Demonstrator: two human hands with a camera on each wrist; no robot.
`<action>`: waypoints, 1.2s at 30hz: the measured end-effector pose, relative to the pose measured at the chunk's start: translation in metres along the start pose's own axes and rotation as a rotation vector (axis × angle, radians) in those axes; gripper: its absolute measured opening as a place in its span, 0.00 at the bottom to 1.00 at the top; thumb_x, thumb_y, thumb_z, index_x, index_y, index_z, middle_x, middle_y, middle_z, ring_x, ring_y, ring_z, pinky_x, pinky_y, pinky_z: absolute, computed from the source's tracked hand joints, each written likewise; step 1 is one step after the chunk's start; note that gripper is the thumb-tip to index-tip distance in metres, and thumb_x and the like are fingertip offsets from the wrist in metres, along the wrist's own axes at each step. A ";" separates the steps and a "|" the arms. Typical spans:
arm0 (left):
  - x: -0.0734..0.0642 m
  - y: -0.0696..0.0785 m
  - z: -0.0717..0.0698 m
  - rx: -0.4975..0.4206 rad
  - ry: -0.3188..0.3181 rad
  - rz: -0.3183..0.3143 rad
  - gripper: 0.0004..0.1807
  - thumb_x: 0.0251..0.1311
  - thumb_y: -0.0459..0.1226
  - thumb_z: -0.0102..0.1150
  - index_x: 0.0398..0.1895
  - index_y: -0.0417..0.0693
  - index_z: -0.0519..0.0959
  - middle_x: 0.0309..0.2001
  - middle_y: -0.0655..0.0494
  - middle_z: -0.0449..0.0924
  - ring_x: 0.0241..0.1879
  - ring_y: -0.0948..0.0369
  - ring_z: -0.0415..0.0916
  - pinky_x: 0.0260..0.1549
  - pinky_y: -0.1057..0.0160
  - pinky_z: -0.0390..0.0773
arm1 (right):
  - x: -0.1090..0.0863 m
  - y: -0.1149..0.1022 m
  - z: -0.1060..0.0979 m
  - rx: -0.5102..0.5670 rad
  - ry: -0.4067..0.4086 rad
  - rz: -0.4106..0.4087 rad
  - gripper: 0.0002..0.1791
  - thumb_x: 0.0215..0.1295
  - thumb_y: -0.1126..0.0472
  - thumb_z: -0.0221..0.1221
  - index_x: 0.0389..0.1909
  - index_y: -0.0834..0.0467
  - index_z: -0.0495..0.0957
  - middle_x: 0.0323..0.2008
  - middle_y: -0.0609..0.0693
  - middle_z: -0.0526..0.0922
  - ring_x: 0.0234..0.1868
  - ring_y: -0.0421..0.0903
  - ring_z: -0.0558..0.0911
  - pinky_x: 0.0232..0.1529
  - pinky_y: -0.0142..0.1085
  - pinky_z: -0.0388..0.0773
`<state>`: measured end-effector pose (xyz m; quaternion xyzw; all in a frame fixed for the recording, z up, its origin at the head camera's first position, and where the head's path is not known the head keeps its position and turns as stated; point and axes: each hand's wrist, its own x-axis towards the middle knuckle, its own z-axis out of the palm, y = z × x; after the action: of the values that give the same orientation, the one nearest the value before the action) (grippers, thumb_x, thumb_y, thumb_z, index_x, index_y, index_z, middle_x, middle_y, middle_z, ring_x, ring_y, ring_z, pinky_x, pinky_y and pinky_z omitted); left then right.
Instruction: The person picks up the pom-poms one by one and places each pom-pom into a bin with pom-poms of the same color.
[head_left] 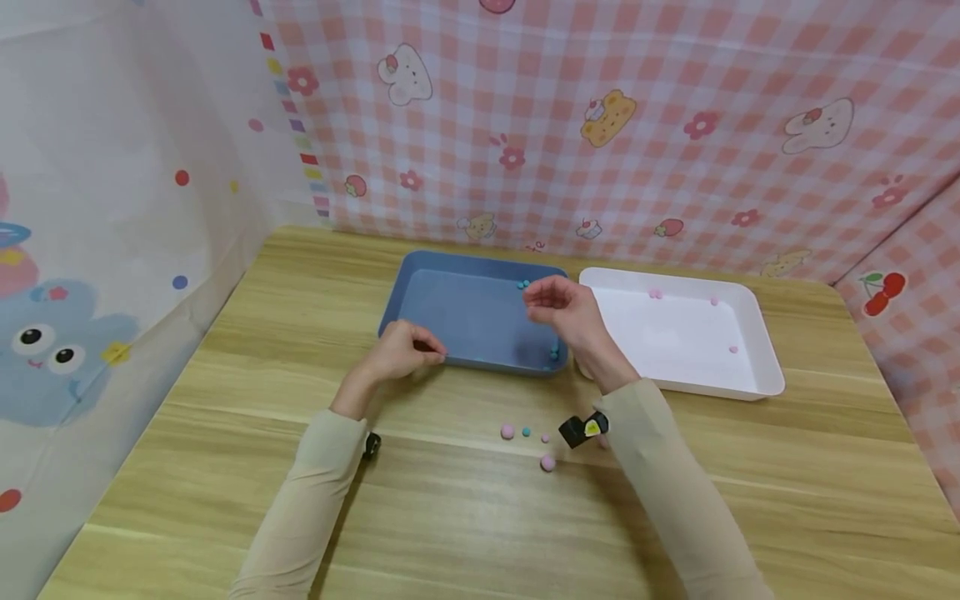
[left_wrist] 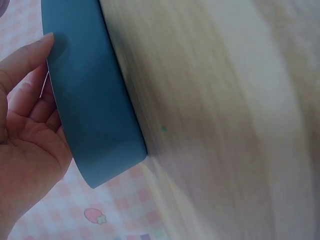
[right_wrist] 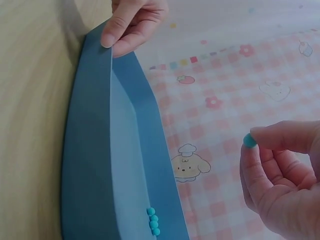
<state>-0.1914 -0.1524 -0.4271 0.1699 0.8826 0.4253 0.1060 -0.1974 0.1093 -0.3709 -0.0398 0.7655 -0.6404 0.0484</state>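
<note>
A teal ball [right_wrist: 249, 140] is pinched between thumb and forefinger of my right hand [head_left: 570, 312], which is raised over the right end of the blue tray [head_left: 465, 308]. My left hand [head_left: 401, 350] grips that tray's near rim toward its left corner, thumb on the outer wall in the left wrist view. Inside the blue tray, several teal balls [right_wrist: 153, 224] lie at the right end. On the tabletop in front sit a larger pink ball [head_left: 507, 432], a small teal ball [head_left: 527, 432] and a few other pink ones, one partly hidden by the right wrist's camera.
To the right of the blue tray stands a white tray [head_left: 675, 333] with several pink balls in it. Both trays are on a wooden table [head_left: 465, 517]. Behind it hangs a pink checked cloth [head_left: 510, 100], and a white printed cloth [head_left: 90, 167] covers the left side.
</note>
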 end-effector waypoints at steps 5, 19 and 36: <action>0.002 -0.002 0.000 0.010 0.003 0.009 0.03 0.53 0.30 0.65 0.31 0.39 0.86 0.31 0.50 0.85 0.34 0.58 0.79 0.36 0.63 0.76 | 0.007 -0.004 0.003 0.011 0.003 -0.004 0.12 0.56 0.76 0.60 0.43 0.69 0.76 0.37 0.54 0.79 0.37 0.43 0.78 0.39 0.30 0.77; 0.001 -0.001 0.000 0.012 0.002 0.009 0.04 0.54 0.30 0.64 0.31 0.39 0.86 0.31 0.50 0.85 0.35 0.57 0.79 0.37 0.62 0.77 | 0.027 -0.001 0.012 0.086 0.046 0.033 0.11 0.55 0.77 0.60 0.40 0.68 0.77 0.32 0.46 0.79 0.36 0.40 0.78 0.40 0.31 0.77; 0.000 0.000 -0.001 0.009 0.005 0.010 0.03 0.53 0.30 0.64 0.31 0.39 0.86 0.31 0.50 0.85 0.34 0.57 0.79 0.36 0.63 0.76 | 0.041 0.005 0.016 0.085 0.145 0.074 0.13 0.55 0.75 0.61 0.43 0.68 0.77 0.36 0.51 0.80 0.36 0.40 0.78 0.43 0.34 0.77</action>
<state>-0.1922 -0.1531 -0.4270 0.1737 0.8840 0.4223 0.1007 -0.2357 0.0899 -0.3790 0.0369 0.7400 -0.6714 0.0182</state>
